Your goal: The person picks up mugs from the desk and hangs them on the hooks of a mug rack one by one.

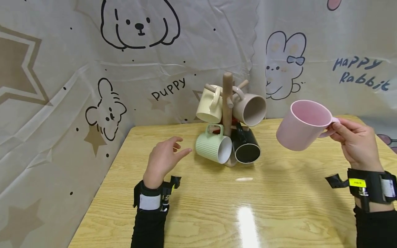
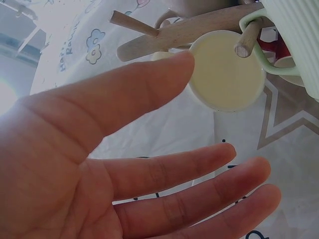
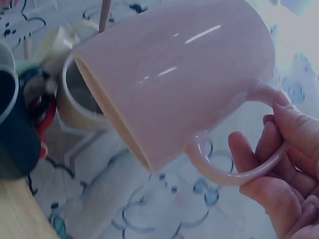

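Observation:
My right hand (image 1: 356, 141) pinches the handle of a pink mug (image 1: 297, 129) between thumb and fingers. The mug is in the air right of a wooden mug tree (image 1: 227, 106), tilted, its mouth facing up in the head view. Fingers also pass through the handle loop in the right wrist view. My left hand (image 1: 165, 156) holds nothing; its fingers are spread loosely left of the tree, thumb pointing toward a ribbed mint green mug (image 1: 208, 148). On the tree's pegs hang that mug, a cream mug (image 1: 203, 108), a beige mug (image 1: 239, 109) and a black mug (image 1: 247, 137).
Behind the lower mugs a red item (image 3: 47, 117) is mostly hidden. The tree stands toward the back of a wooden table (image 1: 198, 206). A printed cloth (image 1: 173, 62) with cartoon animals hangs along the back and left. Both wrists wear strapped cameras.

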{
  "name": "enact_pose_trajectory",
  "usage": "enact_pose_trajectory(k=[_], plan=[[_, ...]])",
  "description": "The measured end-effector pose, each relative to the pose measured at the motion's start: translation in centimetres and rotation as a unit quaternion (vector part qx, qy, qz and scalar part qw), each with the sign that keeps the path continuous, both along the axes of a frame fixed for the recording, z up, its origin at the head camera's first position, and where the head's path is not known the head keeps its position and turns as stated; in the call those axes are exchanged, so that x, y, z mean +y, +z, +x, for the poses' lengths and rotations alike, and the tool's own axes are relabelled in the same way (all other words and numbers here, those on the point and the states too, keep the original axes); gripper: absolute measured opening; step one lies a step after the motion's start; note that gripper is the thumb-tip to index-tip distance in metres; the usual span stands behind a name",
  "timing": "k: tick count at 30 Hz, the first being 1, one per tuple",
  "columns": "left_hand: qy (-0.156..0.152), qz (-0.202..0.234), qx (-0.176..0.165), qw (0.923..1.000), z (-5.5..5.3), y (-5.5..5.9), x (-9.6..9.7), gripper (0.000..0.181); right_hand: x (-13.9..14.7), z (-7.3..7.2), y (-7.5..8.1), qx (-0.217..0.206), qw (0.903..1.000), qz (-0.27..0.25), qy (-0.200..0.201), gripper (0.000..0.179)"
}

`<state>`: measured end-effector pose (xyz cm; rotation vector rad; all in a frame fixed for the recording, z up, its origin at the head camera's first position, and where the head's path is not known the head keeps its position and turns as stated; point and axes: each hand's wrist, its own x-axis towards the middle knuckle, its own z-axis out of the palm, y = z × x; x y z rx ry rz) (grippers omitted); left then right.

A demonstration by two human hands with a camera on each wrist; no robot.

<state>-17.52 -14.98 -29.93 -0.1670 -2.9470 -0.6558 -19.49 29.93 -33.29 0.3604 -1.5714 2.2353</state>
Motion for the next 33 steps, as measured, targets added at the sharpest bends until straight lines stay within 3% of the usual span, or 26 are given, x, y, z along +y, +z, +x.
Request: enact_pose_trajectory(k=[5, 13, 17, 23, 33], plan=[[-0.002, 0.001, 0.003, 1.0, 0.1, 0.0, 0.0, 0.051, -2.4, 1.2, 1.2, 0.018, 0.9992, -0.009, 0.035, 0.02], [-0.005, 0.004, 0.007, 1.0, 0.2, 0.1, 0.1, 0.05, -6.9, 2.6, 2.6, -0.013, 0.9949, 0.053, 0.085, 0.023], [-0.007, 0.004, 0.006, 0.9999, 0.2, 0.2, 0.2, 0.051, -8.7, 2.7, 3.1, -0.016, 0.9932, 0.06, 0.098, 0.022], [-0.012, 0.008, 0.001, 0.9999, 0.3, 0.2, 0.3, 0.05, -11.6, 2.8, 3.4, -0.001, 0.9916, 0.056, 0.117, 0.022], [-0.015, 0.007, 0.011, 0.9998, 0.4, 0.2, 0.4, 0.049, -14.3, 3.2, 2.8, -0.007, 0.9838, 0.135, 0.118, 0.025]])
